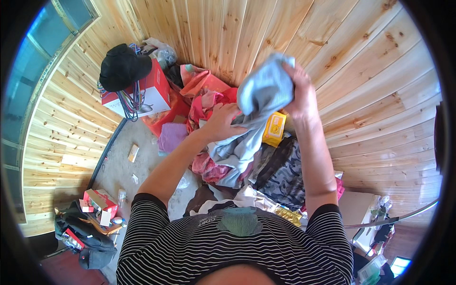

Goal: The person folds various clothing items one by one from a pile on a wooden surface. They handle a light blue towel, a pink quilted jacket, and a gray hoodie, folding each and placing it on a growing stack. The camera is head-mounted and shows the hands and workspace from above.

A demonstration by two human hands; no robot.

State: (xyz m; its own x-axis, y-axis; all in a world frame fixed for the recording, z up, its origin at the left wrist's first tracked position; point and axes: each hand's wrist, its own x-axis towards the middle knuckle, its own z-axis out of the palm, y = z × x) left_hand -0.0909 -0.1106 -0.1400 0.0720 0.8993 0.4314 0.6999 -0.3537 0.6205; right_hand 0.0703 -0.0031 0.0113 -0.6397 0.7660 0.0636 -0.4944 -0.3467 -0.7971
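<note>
My right hand (302, 91) is raised near the plank wall, gripping a light blue-grey garment (265, 85) at its upper end. The garment hangs down in folds and is partly blurred. Beside its middle is my left hand (224, 123), thumb and fingers apart; whether the fingertips touch the cloth is unclear. Under the garment lies a heap of red and pink clothes (210, 165). A yellow pack of wipes (274, 129) rests just below my right hand. Dark camouflage fabric (285, 174) is spread to the right of the heap.
At the left, a red-and-white box (156, 92) carries a black cap (123, 67) and looped cords (128, 103). A purple towel (172, 137) lies beside the heap. An opened red box (103, 203) and a dark bag (78, 228) sit lower left. Wooden planks (270, 32) wall the far side.
</note>
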